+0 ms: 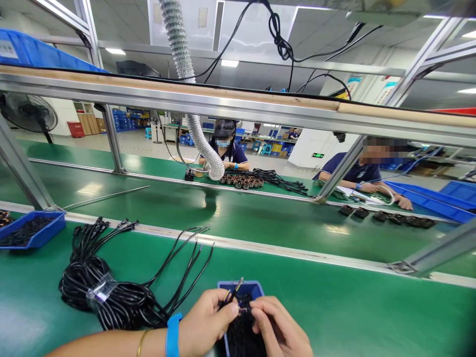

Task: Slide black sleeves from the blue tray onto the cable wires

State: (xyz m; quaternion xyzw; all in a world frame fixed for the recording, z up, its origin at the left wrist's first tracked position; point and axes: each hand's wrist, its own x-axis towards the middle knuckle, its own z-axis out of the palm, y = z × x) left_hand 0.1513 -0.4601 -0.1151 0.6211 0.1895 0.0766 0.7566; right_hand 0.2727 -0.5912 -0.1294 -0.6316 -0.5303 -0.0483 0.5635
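Slim black plastic cable (234, 295): probably handling light, pliable; best gripping behind coloured wires (226, 296)
Left hand (208, 317): pinching cable
Right hand (279, 323): working alongside, grasp indiscernible

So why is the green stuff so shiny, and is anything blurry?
In the head view, pale glare patches sit on the green surface, probably reflections from ceiling lights; in the head view, the cable end by the left hand looks a bit soft, so its tiny details are hard to tell.

Black cables (124, 300), bright-blue wristband (173, 335), violet-blue bin (256, 287), green tabletop (353, 312).
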